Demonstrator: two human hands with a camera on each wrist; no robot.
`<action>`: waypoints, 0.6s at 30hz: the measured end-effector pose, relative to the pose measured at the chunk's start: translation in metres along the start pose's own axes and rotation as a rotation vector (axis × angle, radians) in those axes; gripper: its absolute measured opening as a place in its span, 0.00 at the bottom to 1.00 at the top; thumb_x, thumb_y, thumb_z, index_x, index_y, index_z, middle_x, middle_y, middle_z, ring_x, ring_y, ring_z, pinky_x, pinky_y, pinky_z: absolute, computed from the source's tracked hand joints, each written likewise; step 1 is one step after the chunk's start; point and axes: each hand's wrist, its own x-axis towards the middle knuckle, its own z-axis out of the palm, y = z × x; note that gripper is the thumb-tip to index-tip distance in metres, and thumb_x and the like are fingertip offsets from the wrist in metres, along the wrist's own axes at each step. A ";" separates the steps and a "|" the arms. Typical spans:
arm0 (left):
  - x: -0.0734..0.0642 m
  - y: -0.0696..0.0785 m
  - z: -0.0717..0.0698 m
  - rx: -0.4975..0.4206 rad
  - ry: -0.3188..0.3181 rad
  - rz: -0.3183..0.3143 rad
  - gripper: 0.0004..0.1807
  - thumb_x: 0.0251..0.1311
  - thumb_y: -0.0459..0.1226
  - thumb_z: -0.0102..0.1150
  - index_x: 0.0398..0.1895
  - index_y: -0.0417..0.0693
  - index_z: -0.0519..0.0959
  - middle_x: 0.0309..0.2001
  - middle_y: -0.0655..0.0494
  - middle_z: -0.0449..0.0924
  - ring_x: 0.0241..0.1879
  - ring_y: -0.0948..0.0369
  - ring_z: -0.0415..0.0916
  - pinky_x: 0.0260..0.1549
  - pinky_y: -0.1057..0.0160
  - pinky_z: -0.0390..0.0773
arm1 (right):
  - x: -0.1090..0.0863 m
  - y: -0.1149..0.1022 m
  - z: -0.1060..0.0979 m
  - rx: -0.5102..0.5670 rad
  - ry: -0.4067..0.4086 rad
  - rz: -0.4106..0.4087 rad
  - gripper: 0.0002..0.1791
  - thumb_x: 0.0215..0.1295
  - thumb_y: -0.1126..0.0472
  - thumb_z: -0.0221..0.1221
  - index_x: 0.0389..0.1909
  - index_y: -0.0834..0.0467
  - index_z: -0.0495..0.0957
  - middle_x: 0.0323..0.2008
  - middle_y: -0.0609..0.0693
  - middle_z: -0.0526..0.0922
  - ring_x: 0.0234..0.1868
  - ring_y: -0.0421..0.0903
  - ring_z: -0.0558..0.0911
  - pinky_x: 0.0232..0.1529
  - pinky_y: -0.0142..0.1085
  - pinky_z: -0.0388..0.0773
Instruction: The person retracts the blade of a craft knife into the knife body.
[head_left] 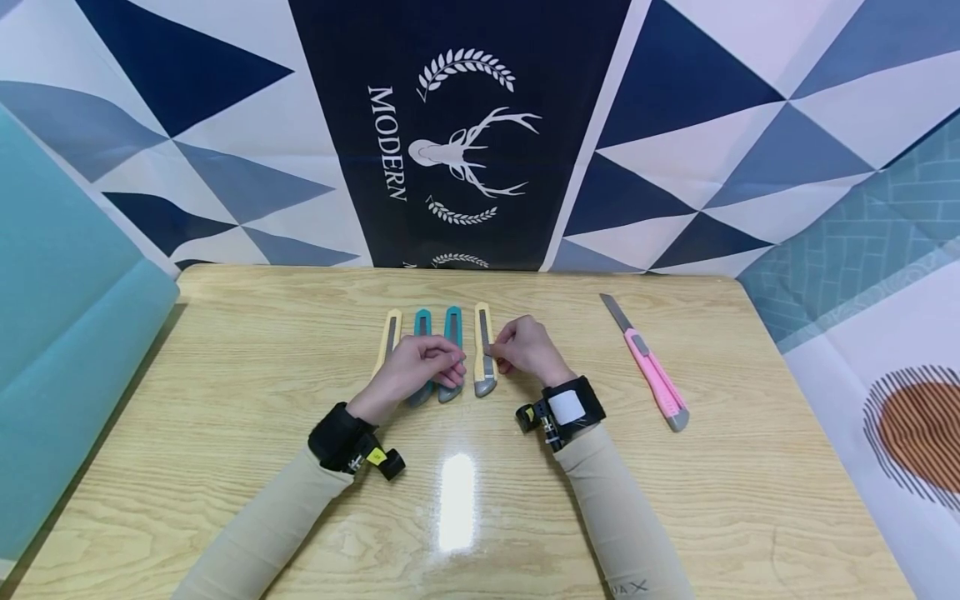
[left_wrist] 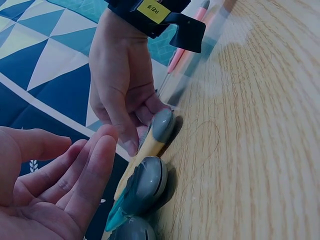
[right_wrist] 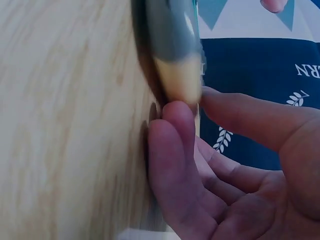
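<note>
A row of box cutters lies on the wooden table: a left yellow cutter [head_left: 391, 332], two teal cutters [head_left: 423, 321] [head_left: 453, 321] and a right yellow cutter [head_left: 482, 329], all with grey ends. My right hand [head_left: 531, 346] pinches the right yellow cutter from its right side; in the right wrist view, thumb and fingers lie on either side of its yellow body [right_wrist: 177, 82]. My left hand [head_left: 420, 367] hovers over the teal cutters, fingers loosely bent, holding nothing. It hides parts of the left yellow and teal cutters.
A pink box cutter [head_left: 651, 371] with its blade extended lies at the right, apart from the row. The wooden table [head_left: 300, 317] ends at a patterned cloth backdrop [head_left: 262, 142]. A turquoise panel [head_left: 75, 333] stands along the left edge.
</note>
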 end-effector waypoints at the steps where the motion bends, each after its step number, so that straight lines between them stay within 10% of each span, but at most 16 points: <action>1: 0.000 0.000 0.000 0.000 0.000 0.000 0.12 0.65 0.33 0.52 0.42 0.29 0.77 0.33 0.37 0.82 0.30 0.51 0.80 0.32 0.59 0.85 | 0.000 0.000 0.000 -0.003 0.002 0.004 0.08 0.57 0.63 0.63 0.26 0.63 0.77 0.19 0.56 0.82 0.19 0.46 0.81 0.20 0.34 0.84; 10: 0.000 -0.001 0.000 -0.019 -0.007 0.011 0.13 0.65 0.34 0.52 0.42 0.27 0.76 0.33 0.35 0.81 0.31 0.49 0.80 0.32 0.57 0.85 | -0.002 0.001 -0.012 -0.079 0.025 -0.019 0.11 0.61 0.58 0.60 0.27 0.63 0.80 0.22 0.56 0.82 0.21 0.46 0.79 0.20 0.31 0.78; 18: 0.000 -0.001 -0.001 -0.023 -0.020 0.005 0.13 0.65 0.32 0.51 0.43 0.27 0.76 0.35 0.32 0.80 0.32 0.46 0.79 0.36 0.51 0.84 | -0.015 0.031 -0.072 -0.161 0.389 -0.028 0.10 0.60 0.59 0.59 0.29 0.64 0.80 0.26 0.58 0.82 0.23 0.48 0.77 0.24 0.36 0.73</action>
